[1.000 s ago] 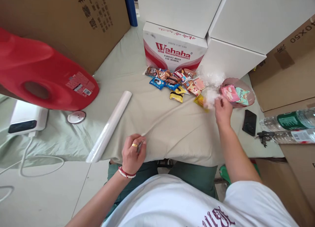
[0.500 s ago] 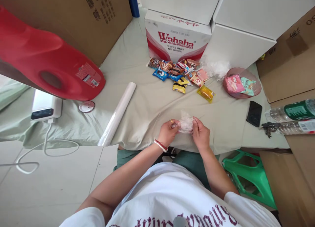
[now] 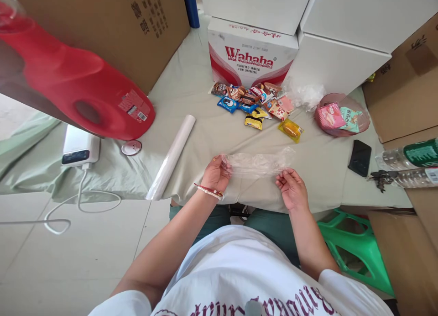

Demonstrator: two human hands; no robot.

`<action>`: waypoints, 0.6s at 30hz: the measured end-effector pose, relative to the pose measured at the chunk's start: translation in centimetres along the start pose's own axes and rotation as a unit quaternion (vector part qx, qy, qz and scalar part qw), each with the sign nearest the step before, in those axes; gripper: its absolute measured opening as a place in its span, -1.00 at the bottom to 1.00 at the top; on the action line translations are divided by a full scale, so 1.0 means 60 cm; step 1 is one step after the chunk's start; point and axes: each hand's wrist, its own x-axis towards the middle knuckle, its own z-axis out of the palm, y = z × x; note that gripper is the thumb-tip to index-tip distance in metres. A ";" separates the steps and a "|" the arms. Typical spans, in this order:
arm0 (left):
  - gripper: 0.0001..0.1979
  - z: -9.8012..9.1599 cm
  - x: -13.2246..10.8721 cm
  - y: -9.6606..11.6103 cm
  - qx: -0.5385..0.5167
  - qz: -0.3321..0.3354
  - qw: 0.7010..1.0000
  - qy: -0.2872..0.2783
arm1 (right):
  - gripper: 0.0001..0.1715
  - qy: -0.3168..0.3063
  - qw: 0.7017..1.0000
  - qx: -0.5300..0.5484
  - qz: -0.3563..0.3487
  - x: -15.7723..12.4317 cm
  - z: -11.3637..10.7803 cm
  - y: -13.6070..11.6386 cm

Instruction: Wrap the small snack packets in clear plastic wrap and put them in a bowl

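"Head view: what are you holding, and what could go wrong?"

"Your left hand (image 3: pixel 216 174) grips one end of the thin clear plastic (image 3: pixel 255 164), stretched in front of the snacks (image 3: pixel 249 98); your right hand (image 3: pixel 293 188) pinches it near the other end. Pulling too hard might tear it, and a loose pinch could let an end slip."

"What else is around you?"

"Left of the snacks, the red jug (image 3: pixel 112 99), then the white roll (image 3: pixel 173 156), which a wide left elbow might knock. Behind them, the water box (image 3: pixel 251 51) limits your reach. Right of them, the bowl (image 3: pixel 365 118) and phone (image 3: pixel 360 158)."
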 end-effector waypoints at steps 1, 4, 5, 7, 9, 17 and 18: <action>-0.67 0.002 0.002 -0.001 0.011 0.006 1.000 0.015 | -0.46 -0.011 1.000 0.000 0.017 -0.001 -0.004 -0.001; -0.60 0.004 0.002 -0.010 0.074 0.090 0.991 0.072 | -0.49 0.034 0.995 -0.085 -0.050 -0.009 -0.015 -0.005; -0.59 0.004 0.000 -0.015 0.093 0.133 0.983 0.086 | -0.50 0.069 0.982 -0.137 -0.114 -0.013 -0.015 -0.008; -0.55 0.003 -0.004 -0.024 0.122 0.200 0.968 0.085 | -0.53 0.098 0.928 -0.253 -0.256 -0.020 -0.007 -0.016; -0.50 0.003 -0.007 -0.033 0.152 0.226 0.961 0.058 | -0.51 0.024 0.857 -0.373 -0.354 -0.023 0.014 -0.022; -0.46 -0.030 0.004 -0.008 0.369 0.293 0.881 0.037 | -0.71 -0.259 0.812 -0.413 -0.322 0.044 0.086 -0.044; -0.50 -0.038 0.007 0.000 0.399 0.304 0.864 0.042 | -0.67 -0.269 0.834 -0.388 -0.284 0.054 0.086 -0.055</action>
